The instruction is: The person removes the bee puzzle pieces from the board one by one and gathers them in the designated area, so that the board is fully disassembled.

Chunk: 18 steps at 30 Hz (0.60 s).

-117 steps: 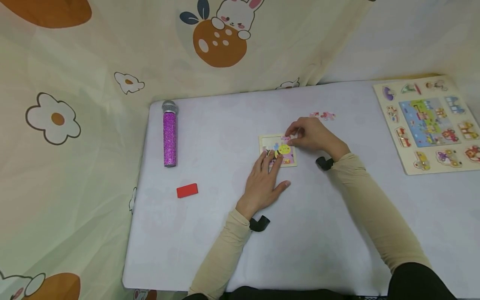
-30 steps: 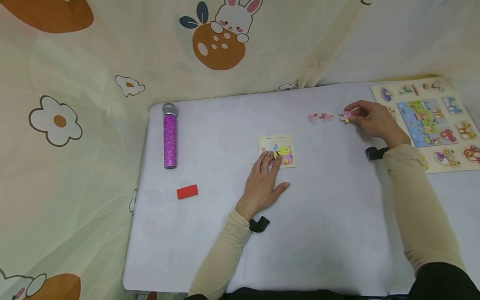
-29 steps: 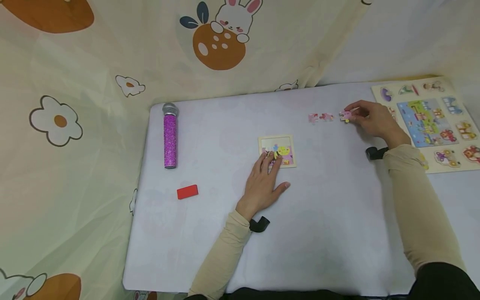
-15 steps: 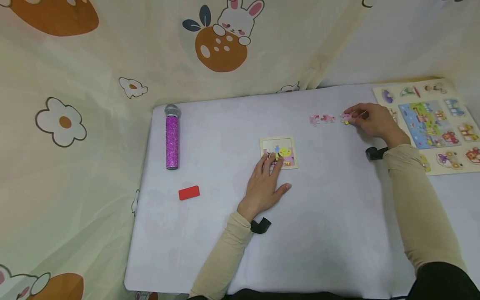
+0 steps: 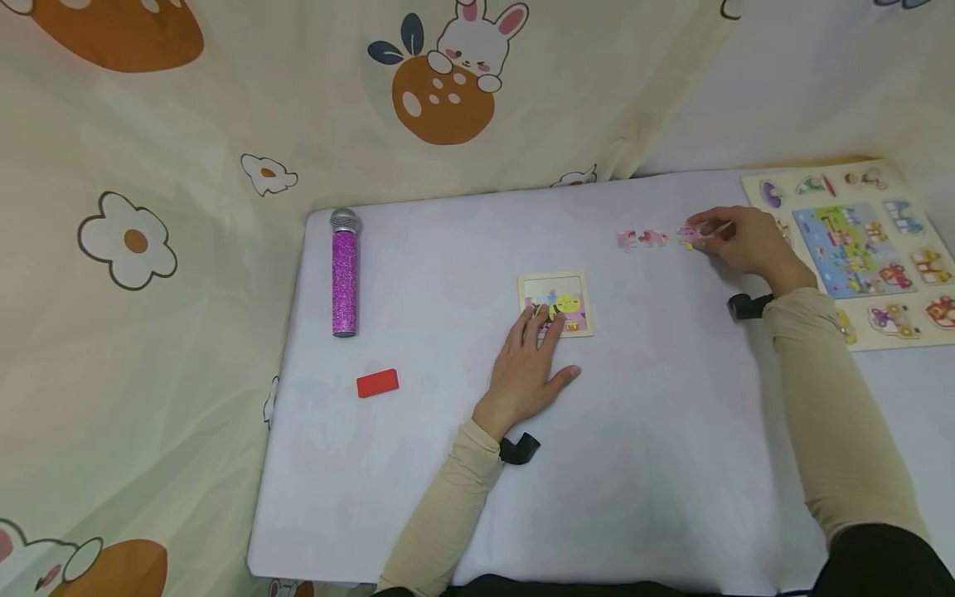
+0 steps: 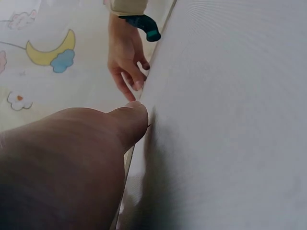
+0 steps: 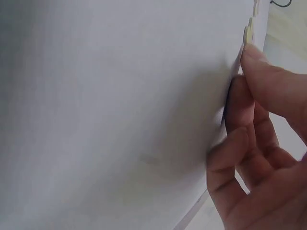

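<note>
Right now the right hand (image 5: 746, 242), upper right of frame, pinches a pink puzzle piece (image 5: 688, 236) down on the bench (image 5: 634, 464), just beside two loose pink pieces (image 5: 642, 239). Left hand (image 5: 531, 365) lies flat at frame centre, fingers straight, tips pressing the small puzzle tray (image 5: 555, 303). Purple mic (image 5: 344, 272) & red block (image 5: 376, 383) sit left; big peg-puzzle board (image 5: 858, 249) at far right edge

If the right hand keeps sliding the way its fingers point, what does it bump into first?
Probably the two loose pink puzzle pieces lying just ahead of the right hand, which pinches a small pink puzzle piece; they appear to lie flat on the same white table.
</note>
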Motion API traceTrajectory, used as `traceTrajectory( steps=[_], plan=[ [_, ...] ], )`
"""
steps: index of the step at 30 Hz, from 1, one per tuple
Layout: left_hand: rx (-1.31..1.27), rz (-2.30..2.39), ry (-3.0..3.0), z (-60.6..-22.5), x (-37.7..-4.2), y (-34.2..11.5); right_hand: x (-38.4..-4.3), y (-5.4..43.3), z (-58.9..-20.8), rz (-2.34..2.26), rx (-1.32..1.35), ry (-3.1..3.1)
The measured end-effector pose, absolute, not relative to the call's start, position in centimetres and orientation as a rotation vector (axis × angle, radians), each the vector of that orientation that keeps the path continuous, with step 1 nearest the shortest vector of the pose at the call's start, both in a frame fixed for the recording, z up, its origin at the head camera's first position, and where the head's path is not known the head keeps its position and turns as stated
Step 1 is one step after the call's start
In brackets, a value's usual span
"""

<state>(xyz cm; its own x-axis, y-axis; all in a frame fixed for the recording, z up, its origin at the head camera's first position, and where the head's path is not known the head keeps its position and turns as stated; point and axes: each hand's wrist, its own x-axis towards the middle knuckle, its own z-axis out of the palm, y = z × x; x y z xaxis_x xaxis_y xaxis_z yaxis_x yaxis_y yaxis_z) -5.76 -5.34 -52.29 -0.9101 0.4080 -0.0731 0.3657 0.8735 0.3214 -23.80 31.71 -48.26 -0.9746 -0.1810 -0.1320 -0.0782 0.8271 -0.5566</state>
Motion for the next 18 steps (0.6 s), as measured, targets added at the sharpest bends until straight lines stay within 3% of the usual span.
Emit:
traceTrajectory(
  steps=[8,18],
  plan=[
    [0.601,0.432,2.929,-52.2,-5.5,-5.0,-23.1,30.3,-47.7,-0.981,-0.193,2.875],
    [0.567,0.377,3.018,-52.2,-5.3,-3.5,-22.3,24.3,-47.0,-0.987,-0.457,2.826]
  ],
)
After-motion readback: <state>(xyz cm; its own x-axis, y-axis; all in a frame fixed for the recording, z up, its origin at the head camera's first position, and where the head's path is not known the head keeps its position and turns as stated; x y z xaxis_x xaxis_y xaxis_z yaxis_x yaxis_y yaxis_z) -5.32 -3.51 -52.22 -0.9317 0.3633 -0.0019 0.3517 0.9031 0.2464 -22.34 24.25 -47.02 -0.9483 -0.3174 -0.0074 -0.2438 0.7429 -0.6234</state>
